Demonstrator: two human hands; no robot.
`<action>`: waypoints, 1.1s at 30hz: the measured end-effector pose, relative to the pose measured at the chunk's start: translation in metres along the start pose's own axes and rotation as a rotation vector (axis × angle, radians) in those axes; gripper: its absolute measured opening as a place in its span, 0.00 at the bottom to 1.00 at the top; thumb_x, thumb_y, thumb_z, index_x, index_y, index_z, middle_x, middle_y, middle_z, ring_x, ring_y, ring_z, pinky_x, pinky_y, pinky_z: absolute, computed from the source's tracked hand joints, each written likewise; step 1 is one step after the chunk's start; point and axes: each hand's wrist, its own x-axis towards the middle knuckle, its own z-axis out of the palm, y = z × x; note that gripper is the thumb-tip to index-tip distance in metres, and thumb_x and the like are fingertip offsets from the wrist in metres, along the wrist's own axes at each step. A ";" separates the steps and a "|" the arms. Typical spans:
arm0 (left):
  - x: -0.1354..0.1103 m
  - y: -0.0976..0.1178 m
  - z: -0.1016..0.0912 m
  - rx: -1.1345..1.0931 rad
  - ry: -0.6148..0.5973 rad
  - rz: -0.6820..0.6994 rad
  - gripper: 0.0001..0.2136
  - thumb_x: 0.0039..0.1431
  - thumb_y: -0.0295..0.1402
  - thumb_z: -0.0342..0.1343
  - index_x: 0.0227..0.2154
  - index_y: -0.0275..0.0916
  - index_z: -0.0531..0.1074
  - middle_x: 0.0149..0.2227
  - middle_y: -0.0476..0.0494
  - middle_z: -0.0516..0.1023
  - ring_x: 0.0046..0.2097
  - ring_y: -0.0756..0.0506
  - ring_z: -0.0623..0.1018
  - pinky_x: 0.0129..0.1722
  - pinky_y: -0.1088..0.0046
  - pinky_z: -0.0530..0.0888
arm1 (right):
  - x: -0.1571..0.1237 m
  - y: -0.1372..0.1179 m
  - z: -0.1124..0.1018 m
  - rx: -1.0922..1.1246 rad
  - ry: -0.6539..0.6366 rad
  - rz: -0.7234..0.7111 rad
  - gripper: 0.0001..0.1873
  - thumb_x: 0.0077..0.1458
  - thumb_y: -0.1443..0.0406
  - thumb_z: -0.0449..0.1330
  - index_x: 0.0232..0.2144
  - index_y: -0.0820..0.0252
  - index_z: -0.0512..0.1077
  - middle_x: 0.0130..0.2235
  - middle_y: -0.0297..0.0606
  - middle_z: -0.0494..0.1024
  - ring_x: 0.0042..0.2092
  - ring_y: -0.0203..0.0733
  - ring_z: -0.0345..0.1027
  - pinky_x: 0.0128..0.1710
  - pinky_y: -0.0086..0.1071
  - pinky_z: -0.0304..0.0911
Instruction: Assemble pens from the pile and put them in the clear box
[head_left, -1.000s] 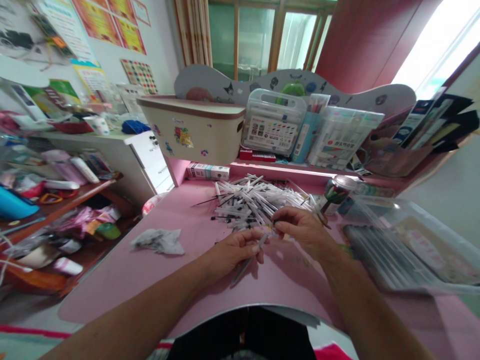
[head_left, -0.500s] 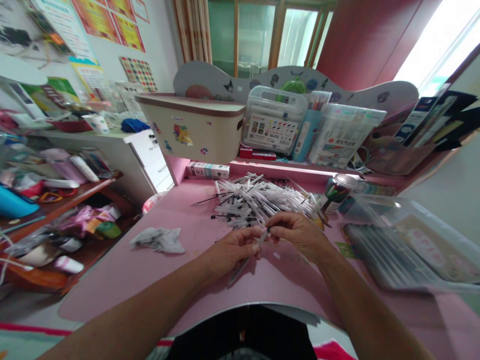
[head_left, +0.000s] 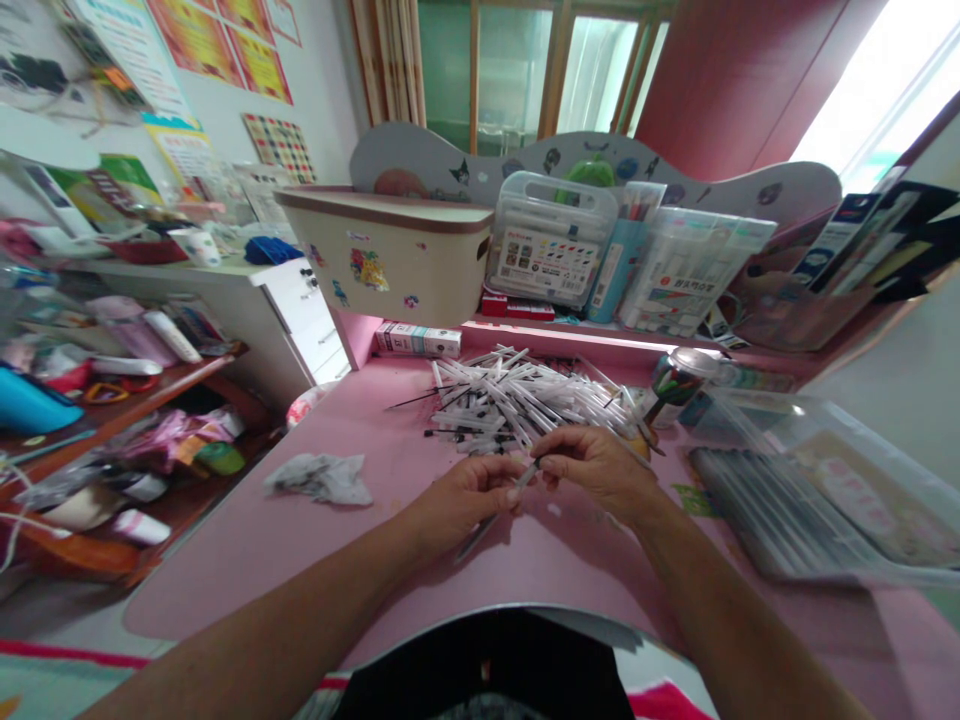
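Between my two hands is a slim pen (head_left: 478, 538) with a pale, see-through barrel, slanting down to the left over the pink desk. My left hand (head_left: 484, 492) is closed around its barrel, thumb on top. My right hand (head_left: 589, 465) pinches the pen's dark upper end; the fingertips partly hide it. Just beyond my fingers lies a heap of white and clear pen parts (head_left: 517, 395), some with black tips. A crumpled white tissue (head_left: 321, 479) rests to the left of my left forearm.
At the right stands a clear plastic box (head_left: 825, 480) with rows of grey pens inside. A can (head_left: 679, 375) with drawn figures is behind my right hand. A cream bin (head_left: 397, 255) and marker cases (head_left: 551, 240) fill the shelf over the pink desk (head_left: 247, 570).
The view has shifted very slightly. Both hands keep their hold on the pen in nearly the same place.
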 end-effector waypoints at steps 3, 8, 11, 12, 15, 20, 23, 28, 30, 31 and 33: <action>0.000 0.002 0.001 0.081 -0.006 0.020 0.14 0.44 0.32 0.69 0.37 0.36 0.81 0.34 0.44 0.80 0.34 0.49 0.73 0.35 0.74 0.66 | 0.000 0.001 0.001 -0.057 0.013 0.037 0.10 0.47 0.63 0.62 0.33 0.61 0.77 0.26 0.32 0.75 0.26 0.34 0.67 0.28 0.27 0.61; -0.001 0.004 -0.001 0.187 -0.026 0.071 0.10 0.46 0.33 0.67 0.32 0.35 0.82 0.28 0.46 0.77 0.31 0.50 0.70 0.34 0.74 0.65 | 0.000 0.003 0.002 -0.143 -0.046 0.024 0.07 0.51 0.62 0.60 0.28 0.60 0.73 0.23 0.29 0.69 0.24 0.31 0.60 0.24 0.26 0.54; -0.001 0.003 -0.003 0.239 -0.055 0.092 0.09 0.47 0.34 0.66 0.31 0.34 0.81 0.27 0.46 0.75 0.31 0.50 0.70 0.33 0.74 0.64 | 0.001 0.004 0.003 -0.288 -0.083 -0.040 0.14 0.57 0.58 0.57 0.24 0.60 0.69 0.22 0.29 0.65 0.25 0.32 0.56 0.25 0.27 0.51; -0.001 0.002 -0.003 0.249 -0.066 0.096 0.09 0.47 0.35 0.66 0.31 0.34 0.81 0.27 0.46 0.75 0.30 0.50 0.70 0.33 0.73 0.65 | 0.001 0.004 0.004 -0.334 -0.087 -0.069 0.17 0.59 0.56 0.55 0.22 0.59 0.67 0.22 0.29 0.63 0.25 0.32 0.54 0.25 0.28 0.50; 0.000 0.001 -0.004 0.263 -0.074 0.090 0.11 0.47 0.36 0.66 0.31 0.34 0.81 0.27 0.46 0.75 0.30 0.50 0.69 0.32 0.73 0.65 | 0.000 0.004 0.006 -0.403 -0.078 -0.109 0.25 0.63 0.52 0.51 0.18 0.59 0.61 0.20 0.30 0.60 0.25 0.33 0.52 0.26 0.30 0.48; -0.001 0.005 -0.002 0.281 -0.059 0.082 0.11 0.48 0.35 0.65 0.32 0.34 0.81 0.28 0.46 0.75 0.30 0.50 0.69 0.31 0.75 0.64 | -0.003 0.002 0.003 -0.233 -0.112 -0.067 0.15 0.60 0.54 0.55 0.31 0.59 0.70 0.28 0.33 0.69 0.28 0.34 0.59 0.26 0.27 0.54; -0.002 0.006 -0.002 0.271 -0.038 0.063 0.10 0.48 0.34 0.64 0.33 0.34 0.81 0.29 0.46 0.76 0.30 0.50 0.70 0.31 0.75 0.64 | -0.004 0.001 0.000 -0.207 -0.157 -0.041 0.08 0.54 0.63 0.59 0.37 0.59 0.71 0.32 0.32 0.71 0.30 0.33 0.62 0.28 0.25 0.56; -0.001 0.002 -0.003 0.257 -0.039 0.050 0.10 0.46 0.35 0.66 0.30 0.33 0.80 0.25 0.47 0.73 0.28 0.51 0.69 0.29 0.75 0.65 | -0.002 0.001 0.001 -0.374 -0.174 -0.073 0.13 0.59 0.60 0.55 0.25 0.60 0.69 0.24 0.30 0.66 0.27 0.33 0.58 0.27 0.27 0.53; -0.001 0.002 -0.003 0.248 -0.053 0.041 0.12 0.46 0.37 0.66 0.30 0.33 0.80 0.25 0.47 0.72 0.27 0.51 0.69 0.28 0.75 0.65 | -0.001 0.001 0.003 -0.403 -0.185 -0.060 0.22 0.62 0.55 0.52 0.20 0.60 0.65 0.21 0.30 0.63 0.25 0.33 0.56 0.26 0.28 0.51; -0.001 0.002 -0.003 0.243 -0.052 0.038 0.13 0.46 0.38 0.67 0.31 0.33 0.80 0.25 0.47 0.72 0.27 0.51 0.69 0.28 0.75 0.66 | -0.001 0.001 0.003 -0.394 -0.179 -0.050 0.24 0.62 0.53 0.50 0.19 0.60 0.64 0.20 0.31 0.62 0.24 0.33 0.55 0.25 0.28 0.50; -0.001 0.003 -0.002 0.242 -0.044 0.029 0.13 0.46 0.38 0.67 0.32 0.33 0.80 0.26 0.47 0.73 0.27 0.51 0.68 0.28 0.75 0.66 | -0.001 0.001 0.003 -0.320 -0.156 -0.036 0.22 0.62 0.52 0.51 0.23 0.60 0.66 0.21 0.31 0.64 0.25 0.33 0.56 0.25 0.27 0.51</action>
